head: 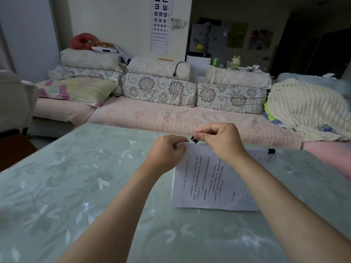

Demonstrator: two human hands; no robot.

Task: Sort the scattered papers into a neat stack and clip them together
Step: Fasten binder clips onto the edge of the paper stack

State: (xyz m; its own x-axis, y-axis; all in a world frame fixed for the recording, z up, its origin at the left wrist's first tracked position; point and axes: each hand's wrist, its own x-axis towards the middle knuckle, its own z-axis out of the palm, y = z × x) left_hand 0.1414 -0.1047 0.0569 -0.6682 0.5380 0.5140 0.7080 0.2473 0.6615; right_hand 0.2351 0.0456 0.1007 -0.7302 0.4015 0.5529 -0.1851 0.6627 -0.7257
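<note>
Right hand point(218, 141): closed in a pinch. Thumb and forefinger grip a small black binder clip point(194, 139) and hold it at the far edge of the paper stack point(207, 185), just beside the stack's far left corner. The remaining fingers are curled into the palm. Whether the clip's mouth sits over the paper or only touches it cannot be told.

Left hand point(167, 152): closed on the stack. Its curled fingers hold the far left corner of the top sheet, just beside the clip, and the two hands almost touch.

Paper stack: white sheets printed with text, lying on the right half of the tabletop point(76, 183), far edge close to the tabletop's far edge. The near and left edges look aligned. The right forearm crosses the stack and hides much of its right side.

Second clip point(271, 151): black, on the far right corner of a loose-looking sheet point(266, 162) that shows to the right of the right forearm, near the far right corner of the tabletop. Whether that sheet belongs to the stack cannot be told.

Tabletop: pale green, glossy, with a leaf pattern.

Surroundings: a sofa point(171, 116) with a pink cover runs along the tabletop's far edge, with floral cushions point(159, 90) and a cream blanket point(307, 109) on it. An eye chart point(161, 25) hangs on the wall behind.
</note>
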